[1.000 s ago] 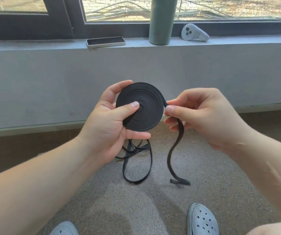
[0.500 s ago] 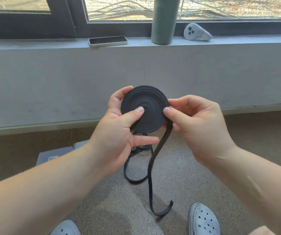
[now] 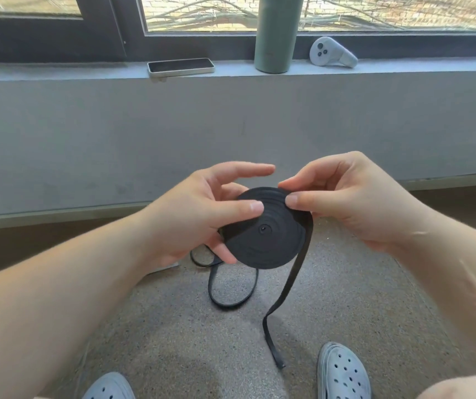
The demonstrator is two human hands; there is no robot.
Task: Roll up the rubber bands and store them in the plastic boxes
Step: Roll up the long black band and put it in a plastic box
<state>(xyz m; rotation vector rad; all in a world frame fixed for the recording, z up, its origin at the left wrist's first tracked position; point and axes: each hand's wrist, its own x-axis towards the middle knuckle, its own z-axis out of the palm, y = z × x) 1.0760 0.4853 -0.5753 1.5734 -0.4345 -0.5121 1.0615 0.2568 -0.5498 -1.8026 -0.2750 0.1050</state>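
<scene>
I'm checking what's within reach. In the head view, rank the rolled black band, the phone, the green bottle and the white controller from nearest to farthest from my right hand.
1. Rolled black band: pinched at its top edge by the right hand.
2. White controller: on the windowsill, right.
3. Green bottle: windowsill, middle.
4. Phone: windowsill, farthest left.

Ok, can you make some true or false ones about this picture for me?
1. The left hand and right hand both hold the black roll. True.
2. The roll's loose end hangs down toward the floor. True.
3. The green bottle lies on its side. False: it stands upright on the ledge.
4. The phone is on the floor. False: it lies on the ledge, left of the bottle.
</scene>
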